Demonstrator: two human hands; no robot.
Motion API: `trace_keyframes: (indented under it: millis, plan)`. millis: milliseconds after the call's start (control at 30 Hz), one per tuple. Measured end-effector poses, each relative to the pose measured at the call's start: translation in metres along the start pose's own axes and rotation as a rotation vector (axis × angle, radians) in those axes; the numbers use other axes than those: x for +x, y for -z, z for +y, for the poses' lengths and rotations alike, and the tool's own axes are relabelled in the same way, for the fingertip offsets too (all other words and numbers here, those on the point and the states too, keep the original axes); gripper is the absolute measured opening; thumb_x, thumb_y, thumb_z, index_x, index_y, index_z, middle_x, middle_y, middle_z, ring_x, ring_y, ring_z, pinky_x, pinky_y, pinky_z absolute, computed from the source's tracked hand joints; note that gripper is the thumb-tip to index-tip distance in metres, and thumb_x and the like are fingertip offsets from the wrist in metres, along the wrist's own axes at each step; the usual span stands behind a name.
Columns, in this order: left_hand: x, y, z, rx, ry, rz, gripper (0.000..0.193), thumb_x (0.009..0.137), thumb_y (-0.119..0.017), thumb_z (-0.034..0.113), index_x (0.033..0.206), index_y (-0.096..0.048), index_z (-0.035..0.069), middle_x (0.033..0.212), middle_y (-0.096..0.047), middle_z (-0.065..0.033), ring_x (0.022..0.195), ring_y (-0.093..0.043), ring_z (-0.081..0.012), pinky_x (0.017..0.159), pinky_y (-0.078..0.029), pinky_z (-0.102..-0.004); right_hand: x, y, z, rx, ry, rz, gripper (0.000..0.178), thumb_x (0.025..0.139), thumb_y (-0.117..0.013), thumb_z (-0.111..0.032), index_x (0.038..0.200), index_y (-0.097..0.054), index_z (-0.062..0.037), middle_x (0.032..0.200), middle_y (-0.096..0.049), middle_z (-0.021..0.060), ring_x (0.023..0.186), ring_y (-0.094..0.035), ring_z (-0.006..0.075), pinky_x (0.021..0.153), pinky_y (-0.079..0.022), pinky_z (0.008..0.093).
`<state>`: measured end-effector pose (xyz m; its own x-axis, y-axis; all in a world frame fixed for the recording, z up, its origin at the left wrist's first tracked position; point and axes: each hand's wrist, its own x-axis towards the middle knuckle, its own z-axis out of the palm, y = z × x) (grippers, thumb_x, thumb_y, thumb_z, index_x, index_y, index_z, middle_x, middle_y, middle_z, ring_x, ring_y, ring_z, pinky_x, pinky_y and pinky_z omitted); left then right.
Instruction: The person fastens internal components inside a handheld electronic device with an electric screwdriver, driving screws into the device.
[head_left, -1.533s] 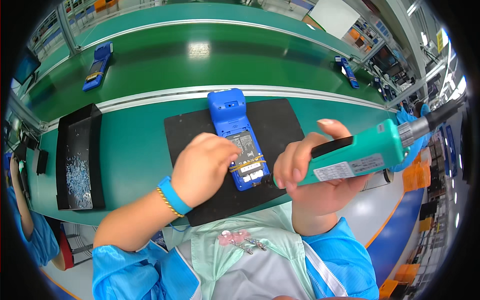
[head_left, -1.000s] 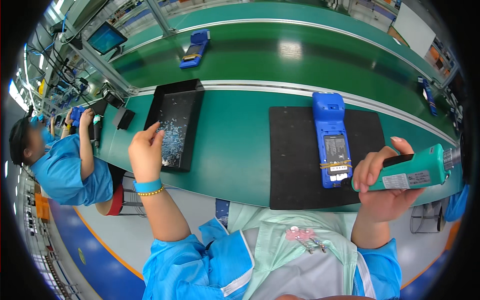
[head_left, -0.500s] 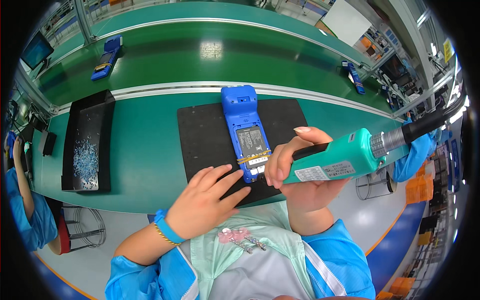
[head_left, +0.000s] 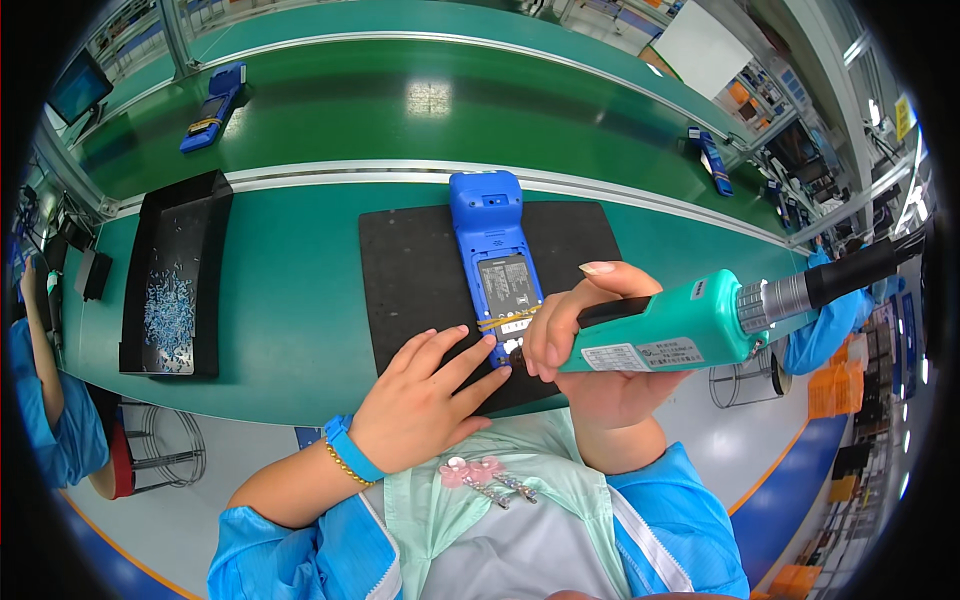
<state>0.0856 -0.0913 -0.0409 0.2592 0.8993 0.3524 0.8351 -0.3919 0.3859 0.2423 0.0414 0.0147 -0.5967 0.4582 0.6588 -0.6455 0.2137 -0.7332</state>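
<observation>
A blue handheld terminal (head_left: 489, 230) lies back up on the black mat (head_left: 410, 265), its dark battery (head_left: 508, 285) exposed and a yellowish rubber band (head_left: 507, 319) around its lower part. My right hand (head_left: 600, 330) is wrapped round a teal electric screwdriver (head_left: 690, 325), its tip end over the terminal's near end. The bit itself is hidden by my fingers. With fingers spread, my left hand (head_left: 425, 395) rests at the terminal's near left edge, fingertips touching or almost touching it, and holds nothing.
A black tray (head_left: 215, 270) of small bluish screws stands at the left. Other blue terminals (head_left: 205, 120) (head_left: 712, 160) lie on the green surface beyond the metal rail (head_left: 370, 172). A thick black cable (head_left: 860, 270) runs from the screwdriver to the right. Another person's arm (head_left: 42, 350) shows at far left.
The whole view has shifted slightly. My left hand has edged a little to the right against the terminal's near end, and the screwdriver's grip is almost unchanged.
</observation>
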Motion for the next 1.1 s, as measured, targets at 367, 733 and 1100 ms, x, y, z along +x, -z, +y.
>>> trace_keyframes:
  millis: [367,733,1100]
  plan:
    - [-0.001,-0.002,-0.002,-0.022,0.008,0.008,0.054,0.079,-0.078,0.034,0.128,-0.067,0.015,0.140,-0.054,-0.0083,0.131,-0.046,-0.0307,0.111,-0.037,-0.0481,-0.005,-0.010,0.002,0.058,-0.073,0.018,0.063,0.103,-0.047,-0.052,0.140,-0.049,-0.0020,0.073,-0.060,0.0085,0.062,-0.055,0.0149,0.060,-0.047,0.0297]
    - [-0.003,-0.001,-0.002,-0.030,0.004,0.024,0.053,0.080,-0.077,0.034,0.129,-0.067,0.016,0.141,-0.053,-0.0080,0.131,-0.046,-0.0306,0.112,-0.036,-0.0483,-0.002,-0.009,0.003,0.029,-0.032,-0.038,0.051,0.104,-0.040,-0.041,0.138,-0.049,-0.0037,0.066,-0.056,0.0098,0.053,-0.051,0.0185,0.052,-0.045,0.0324]
    - [-0.007,-0.006,-0.005,-0.089,-0.019,0.091,0.047,0.078,-0.080,0.030,0.121,-0.069,0.015,0.137,-0.057,-0.0106,0.127,-0.051,-0.0336,0.106,-0.042,-0.0514,0.008,-0.003,-0.022,0.109,0.045,-0.035,0.081,0.100,-0.030,-0.070,0.146,-0.039,-0.0032,0.078,-0.058,0.0165,0.057,-0.055,0.0244,0.048,-0.047,0.0375]
